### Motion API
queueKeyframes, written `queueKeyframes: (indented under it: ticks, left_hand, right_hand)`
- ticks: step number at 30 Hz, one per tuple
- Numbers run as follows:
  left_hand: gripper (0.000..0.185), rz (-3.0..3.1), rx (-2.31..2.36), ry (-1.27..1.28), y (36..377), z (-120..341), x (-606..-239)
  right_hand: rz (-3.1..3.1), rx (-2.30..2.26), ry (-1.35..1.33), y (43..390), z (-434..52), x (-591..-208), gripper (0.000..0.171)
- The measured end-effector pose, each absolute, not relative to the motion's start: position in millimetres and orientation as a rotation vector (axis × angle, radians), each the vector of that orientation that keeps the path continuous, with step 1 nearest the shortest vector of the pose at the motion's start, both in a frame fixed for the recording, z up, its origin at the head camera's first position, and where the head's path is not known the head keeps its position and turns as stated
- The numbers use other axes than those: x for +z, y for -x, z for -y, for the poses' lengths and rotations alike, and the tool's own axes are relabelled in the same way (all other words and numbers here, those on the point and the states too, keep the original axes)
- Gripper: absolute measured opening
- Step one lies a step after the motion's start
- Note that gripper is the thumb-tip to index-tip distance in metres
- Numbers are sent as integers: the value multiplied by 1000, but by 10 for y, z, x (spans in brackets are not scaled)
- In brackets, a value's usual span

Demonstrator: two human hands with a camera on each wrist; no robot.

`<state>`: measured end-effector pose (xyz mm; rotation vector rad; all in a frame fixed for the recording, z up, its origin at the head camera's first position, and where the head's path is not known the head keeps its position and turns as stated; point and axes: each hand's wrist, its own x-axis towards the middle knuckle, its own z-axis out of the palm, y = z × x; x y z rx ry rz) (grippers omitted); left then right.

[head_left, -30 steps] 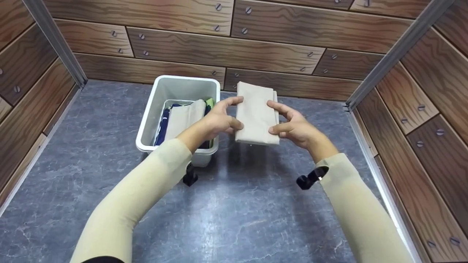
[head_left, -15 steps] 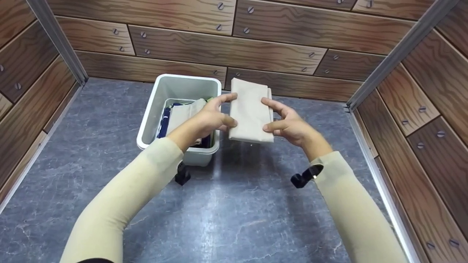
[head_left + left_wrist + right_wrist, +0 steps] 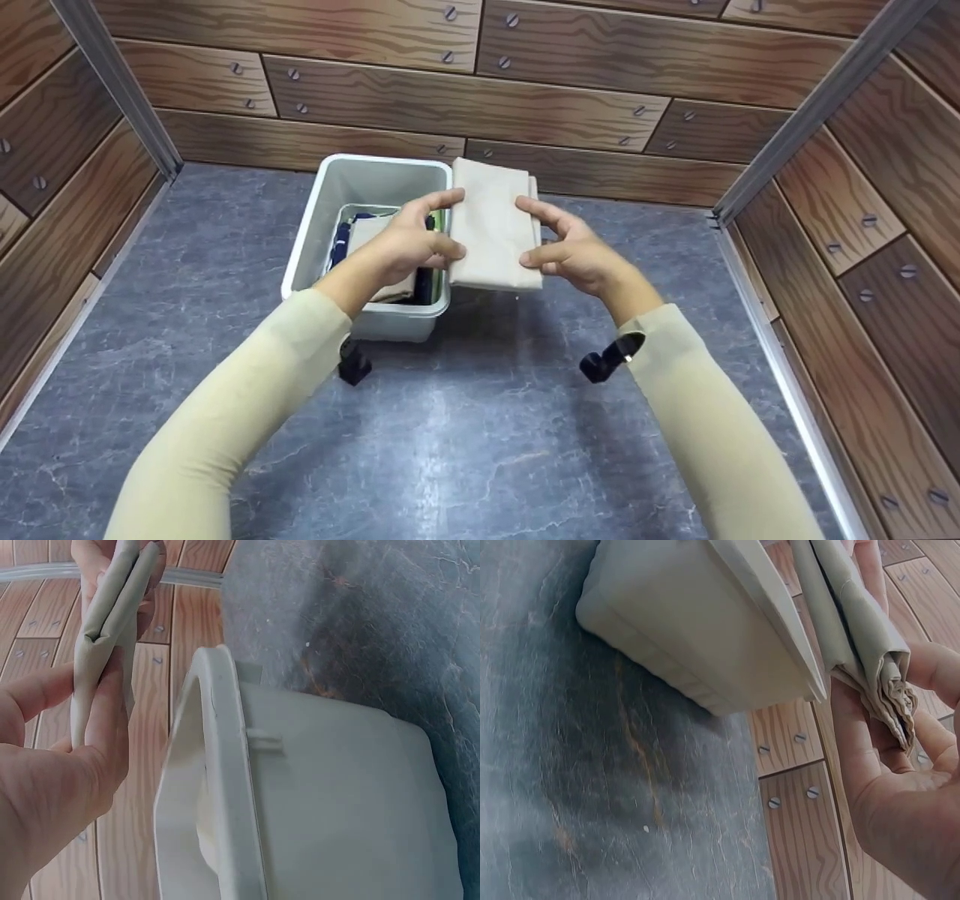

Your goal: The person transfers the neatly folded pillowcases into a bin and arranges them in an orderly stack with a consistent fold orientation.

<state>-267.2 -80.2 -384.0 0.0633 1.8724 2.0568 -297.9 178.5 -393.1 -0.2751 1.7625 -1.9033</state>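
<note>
A folded beige cloth (image 3: 493,225) is held up in the air between both hands, overlapping the right rim of the bin in the head view. My left hand (image 3: 412,244) pinches its left edge, thumb in front and fingers behind. On the opposite edge my right hand (image 3: 581,251) pinches it the same way. The right wrist view shows the layered folds of the cloth (image 3: 855,622) between thumb and fingers. Below the left hand stands a pale grey plastic bin (image 3: 300,232) holding folded cloths, among them a beige one (image 3: 366,229) and a dark blue one (image 3: 339,244).
The bin stands on a blue-grey marbled surface (image 3: 480,420) near the back wall (image 3: 390,97), which has a wood-plank print. Similar panels (image 3: 847,247) rise at both sides, with metal strips at the corners. Part of the bin's contents is hidden behind the left hand.
Both hands have moved left with the folded cloth, from beside the bin to over its right rim. The grip on it looks the same. The bin has stayed in place.
</note>
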Motion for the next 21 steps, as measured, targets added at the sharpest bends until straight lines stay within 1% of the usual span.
queueKeyframes:
  ticks: [21]
  left_hand:
    - [89,-1858,2075,-88,2580,1197,-3855]
  right_hand:
    - [-1768,-1862,276,2957,-1404,-3897,90]
